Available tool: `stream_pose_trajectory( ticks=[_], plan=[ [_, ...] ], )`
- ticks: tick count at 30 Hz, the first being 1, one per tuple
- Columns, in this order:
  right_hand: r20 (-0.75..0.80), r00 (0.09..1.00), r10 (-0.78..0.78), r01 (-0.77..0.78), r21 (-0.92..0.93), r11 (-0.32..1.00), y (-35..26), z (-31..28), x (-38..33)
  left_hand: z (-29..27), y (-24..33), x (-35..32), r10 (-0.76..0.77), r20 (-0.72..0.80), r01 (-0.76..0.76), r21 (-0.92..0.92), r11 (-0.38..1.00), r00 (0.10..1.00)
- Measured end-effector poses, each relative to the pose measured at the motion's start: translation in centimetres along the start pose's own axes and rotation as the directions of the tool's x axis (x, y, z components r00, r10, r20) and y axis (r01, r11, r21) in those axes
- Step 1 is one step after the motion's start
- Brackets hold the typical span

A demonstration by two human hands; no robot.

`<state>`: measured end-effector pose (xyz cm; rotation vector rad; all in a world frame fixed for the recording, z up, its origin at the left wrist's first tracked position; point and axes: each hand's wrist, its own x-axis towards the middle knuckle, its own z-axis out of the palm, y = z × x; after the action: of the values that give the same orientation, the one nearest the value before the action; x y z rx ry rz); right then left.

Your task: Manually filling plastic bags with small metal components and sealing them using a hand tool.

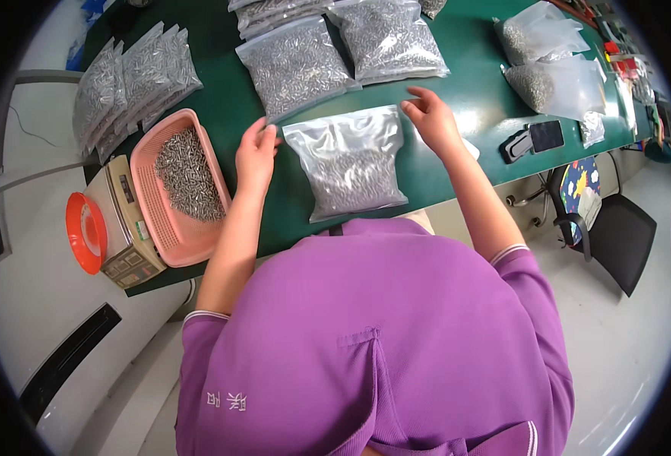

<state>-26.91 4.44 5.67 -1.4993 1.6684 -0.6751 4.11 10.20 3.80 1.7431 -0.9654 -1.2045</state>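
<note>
In front of me a clear plastic bag [354, 163] lies flat on the table, its lower part filled with small shiny metal pieces and its upper part slack. My left hand [257, 156] is just beside the bag's upper left corner, fingers loosely bent and apart, with nothing seen in them. Past the upper right corner, my right hand [431, 120] hovers with thumb and forefinger spread, holding nothing. Two fuller bags lie beyond: a left one [297, 68] close to my left fingertips, and a right one [389, 42].
A pink plastic basket [218, 215] of loose metal pieces stands at left, beside a scale [126, 220] with an orange-red dish [85, 232]. Several filled bags [149, 76] lean behind it. At right are partly filled bags [556, 87], a phone [546, 136] and a black chair [617, 235].
</note>
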Motion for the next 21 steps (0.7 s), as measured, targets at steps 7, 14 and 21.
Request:
stream_pose_trajectory(
  ticks=[7, 14, 21],
  plan=[
    [0.236, 0.936, 0.26, -0.262, -0.022, 0.965, 0.6, 4.6, -4.7, 6.0, -1.7, -2.8, -0.218, 0.168, 0.171, 0.258, 0.951, 0.961],
    [0.515, 0.82, 0.251, -0.487, 0.397, 0.778, 1.9, 5.3, -5.3, 5.0, -2.5, -4.8, -0.339, 0.409, 0.469, -0.278, 0.838, 0.847],
    [0.529, 0.847, 0.056, -0.442, 0.642, 0.627, 2.0, 4.4, -9.9, 4.6, -2.8, -8.4, -0.134, 0.424, 0.314, -0.393, 0.864, 0.896]
  ],
)
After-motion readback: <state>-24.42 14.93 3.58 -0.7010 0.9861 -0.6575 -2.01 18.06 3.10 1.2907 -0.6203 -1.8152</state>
